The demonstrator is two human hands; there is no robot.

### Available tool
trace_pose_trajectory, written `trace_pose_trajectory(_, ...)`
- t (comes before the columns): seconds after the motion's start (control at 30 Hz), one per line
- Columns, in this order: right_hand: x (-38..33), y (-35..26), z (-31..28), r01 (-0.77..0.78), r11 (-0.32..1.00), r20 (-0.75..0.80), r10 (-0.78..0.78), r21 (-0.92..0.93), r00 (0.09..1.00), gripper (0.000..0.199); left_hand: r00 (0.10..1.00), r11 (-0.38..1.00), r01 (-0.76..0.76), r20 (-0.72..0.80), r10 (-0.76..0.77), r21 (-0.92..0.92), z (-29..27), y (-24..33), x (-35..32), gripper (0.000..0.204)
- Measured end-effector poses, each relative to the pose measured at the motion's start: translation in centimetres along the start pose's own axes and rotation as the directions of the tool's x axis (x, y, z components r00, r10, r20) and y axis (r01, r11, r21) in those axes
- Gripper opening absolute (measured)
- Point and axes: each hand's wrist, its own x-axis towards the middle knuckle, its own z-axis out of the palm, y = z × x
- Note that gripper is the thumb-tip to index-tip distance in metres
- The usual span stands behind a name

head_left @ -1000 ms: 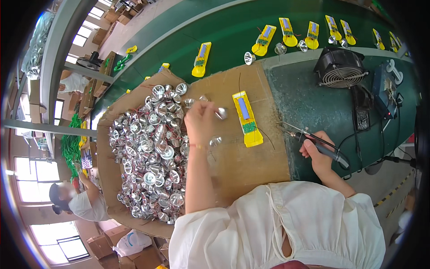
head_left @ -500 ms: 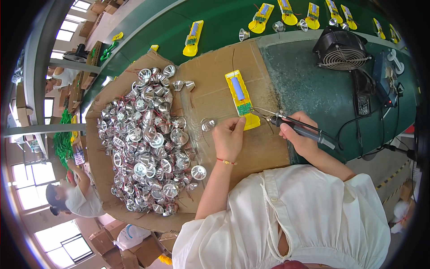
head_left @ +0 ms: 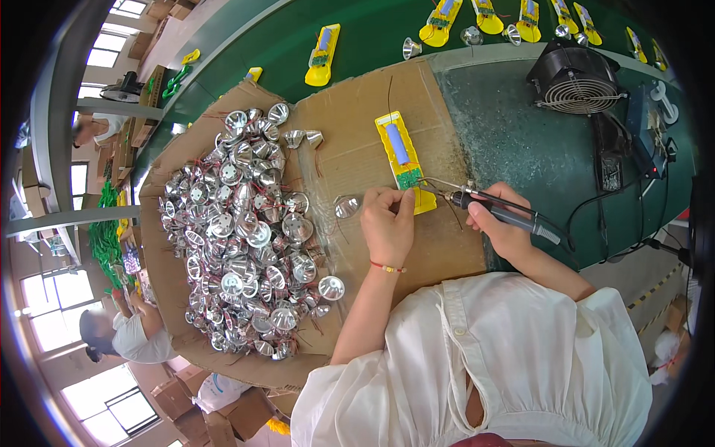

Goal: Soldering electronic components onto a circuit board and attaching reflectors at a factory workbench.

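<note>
On the cardboard lies a yellow flashlight housing (head_left: 427, 201) with a blue battery cell (head_left: 398, 144) and a small green circuit board (head_left: 408, 179). My right hand (head_left: 503, 223) grips a soldering iron (head_left: 515, 218) with a thin feed tube along it; its tip points at the board's lower edge. Beside the board, my left hand (head_left: 389, 223) has thumb and forefinger pinched together; whatever they hold is too small to make out. A loose silver reflector cup (head_left: 346, 206) rests just left of that hand.
A cut-open carton (head_left: 167, 283) with a heap of silver reflectors (head_left: 246, 231) stands at left. More yellow housings (head_left: 322, 56) lie along the far green bench. A black fan (head_left: 573, 78) and a blue power unit (head_left: 646, 134) with cables sit at right. Another person (head_left: 134, 335) works far left.
My left hand has shifted slightly right, its fingers more curled by the board. The iron stays at the board's lower edge. The person at left has moved head and hands.
</note>
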Motion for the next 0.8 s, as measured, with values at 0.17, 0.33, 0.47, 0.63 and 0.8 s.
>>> trace_pose_trajectory(0.17,0.1,-0.1,0.0,0.004,1.000,0.011,-0.003,-0.013,1.000,0.012,0.999,1.000,-0.031,-0.036,0.031,0.008,0.4,-0.2,-0.1,0.015)
trace_pose_trajectory(0.33,-0.3,-0.4,-0.6,-0.041,0.988,-0.040,0.047,0.151,0.998,0.012,1.000,1.000,0.007,-0.026,-0.007,-0.008,0.3,0.0,0.0,0.016)
trace_pose_trajectory(0.47,-0.2,-0.4,-0.8,-0.017,0.991,-0.038,0.023,0.135,0.999,0.011,1.000,1.000,0.012,-0.021,-0.012,0.004,0.1,0.1,0.0,0.017)
trace_pose_trajectory(0.63,-0.1,-0.3,-0.6,-0.035,0.987,-0.010,0.037,0.155,0.999,0.012,1.000,1.000,0.018,-0.020,-0.017,0.017,0.2,0.1,0.1,0.015)
trace_pose_trajectory(0.8,0.4,0.2,-0.1,-0.061,0.991,0.007,0.061,0.119,0.998,0.013,0.991,0.985,0.126,0.055,-0.120,-0.119,0.0,-1.0,0.6,0.013)
